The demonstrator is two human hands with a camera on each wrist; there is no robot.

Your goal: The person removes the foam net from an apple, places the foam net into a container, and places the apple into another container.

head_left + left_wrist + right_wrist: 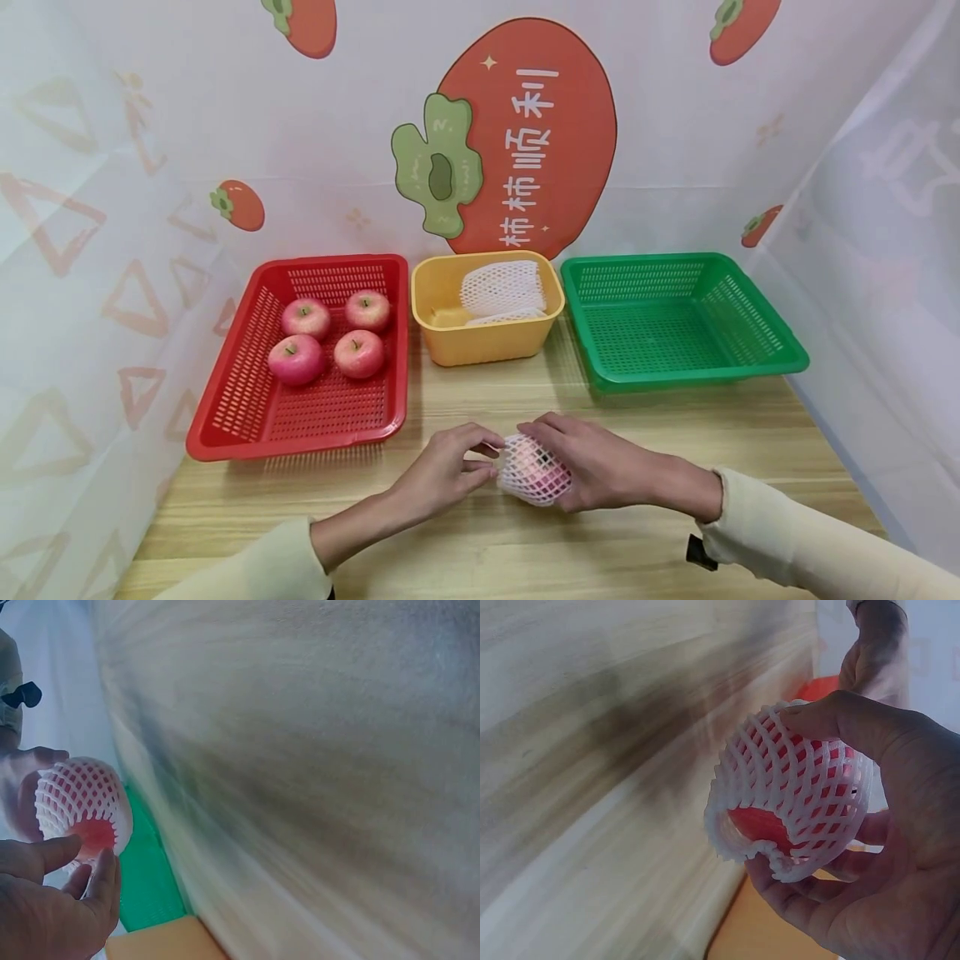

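A red apple (761, 825) sits inside a white foam net sleeve (780, 769), with bare skin showing through the sleeve's open end. My right hand (600, 462) grips the sleeved apple from its right side, thumb over the net and fingers curled beneath, as the right wrist view shows. On the other side is my left hand (442, 467), its thumb and fingers spread apart beside the sleeve's open end. In the left wrist view the left fingertips (106, 859) come close to that opening; whether they touch it I cannot tell.
Several apples (360, 353) lie in a red basket (330, 417) at the left. Behind the hands, a yellow bin (487, 343) holds more white foam nets (502, 287). A green basket (645, 333) stands at the right. Printed cloth (330, 125) surrounds the wooden table (465, 550).
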